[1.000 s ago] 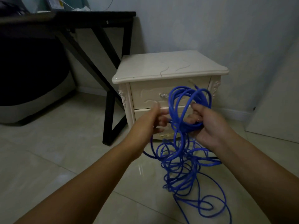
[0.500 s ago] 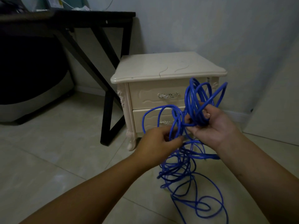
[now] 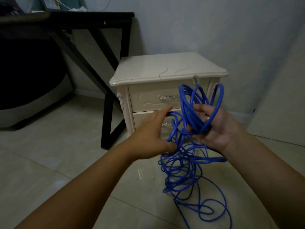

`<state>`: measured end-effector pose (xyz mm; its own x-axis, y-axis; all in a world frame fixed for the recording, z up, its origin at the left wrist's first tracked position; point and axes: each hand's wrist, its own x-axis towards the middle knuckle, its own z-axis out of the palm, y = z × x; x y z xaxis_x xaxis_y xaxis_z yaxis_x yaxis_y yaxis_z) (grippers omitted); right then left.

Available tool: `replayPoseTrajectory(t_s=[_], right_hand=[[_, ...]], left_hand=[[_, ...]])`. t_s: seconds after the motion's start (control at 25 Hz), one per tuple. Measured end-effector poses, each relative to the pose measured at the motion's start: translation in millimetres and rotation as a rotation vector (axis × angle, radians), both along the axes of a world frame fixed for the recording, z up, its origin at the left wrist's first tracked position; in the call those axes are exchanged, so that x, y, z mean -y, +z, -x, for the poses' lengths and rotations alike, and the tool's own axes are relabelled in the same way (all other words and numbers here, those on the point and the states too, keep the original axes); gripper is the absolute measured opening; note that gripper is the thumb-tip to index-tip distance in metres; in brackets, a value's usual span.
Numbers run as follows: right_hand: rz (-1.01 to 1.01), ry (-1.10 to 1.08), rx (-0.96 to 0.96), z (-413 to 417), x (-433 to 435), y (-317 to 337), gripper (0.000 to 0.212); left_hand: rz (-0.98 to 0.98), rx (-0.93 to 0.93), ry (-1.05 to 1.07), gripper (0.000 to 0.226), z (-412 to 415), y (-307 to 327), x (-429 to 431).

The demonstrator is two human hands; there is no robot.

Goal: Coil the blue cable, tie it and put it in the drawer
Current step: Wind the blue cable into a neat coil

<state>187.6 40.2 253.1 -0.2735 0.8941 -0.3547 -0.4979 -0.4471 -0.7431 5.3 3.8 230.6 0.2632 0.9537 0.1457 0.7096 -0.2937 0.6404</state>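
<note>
A long blue cable (image 3: 183, 169) hangs in a loose tangle from my hands down to the tiled floor. My right hand (image 3: 214, 128) grips several upright loops of it, with the cable's plug end (image 3: 195, 79) sticking up above them. My left hand (image 3: 151, 134) holds a strand of the cable just left of those loops. Behind the hands stands a cream nightstand (image 3: 165, 70) with two shut drawers; the top drawer (image 3: 148, 100) shows a metal handle, and the lower one is partly hidden by my hands.
A black desk (image 3: 92, 19) with slanted legs stands left of the nightstand. Under it sits a dark rounded object with a grey base (image 3: 29, 80). A pale wall lies behind, and a light panel (image 3: 283, 103) leans at the right. More cable trails on the floor (image 3: 212, 210).
My left hand has risen from below the loops and brought a strand up toward my right hand. The right hand still grips the loops, which have spread a little.
</note>
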Motion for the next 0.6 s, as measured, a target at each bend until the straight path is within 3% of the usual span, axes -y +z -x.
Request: replayPoseTrajectory(t_s=[0.16,0.32,0.48,0.6], right_hand=[[-0.006,-0.011,-0.018,-7.3,-1.3,4.2,0.03],[-0.025,-0.023,0.048,-16.7,-7.8,3.1,0.033],[-0.023,-0.019,0.076,-17.5,-7.9,0.9,0.027],[-0.023,0.004,0.01,-15.1,-6.3,-0.8,0.033]], left_hand=[[0.211,0.357,0.092,0.055,6.5,4.8,0.4],[0.391,0.762,0.228,0.033,15.8,10.1,-2.3],[0.518,0.799,0.213,0.03,24.1,8.5,-0.3],[0.646,0.733,0.081,0.049,24.2,5.7,5.1]])
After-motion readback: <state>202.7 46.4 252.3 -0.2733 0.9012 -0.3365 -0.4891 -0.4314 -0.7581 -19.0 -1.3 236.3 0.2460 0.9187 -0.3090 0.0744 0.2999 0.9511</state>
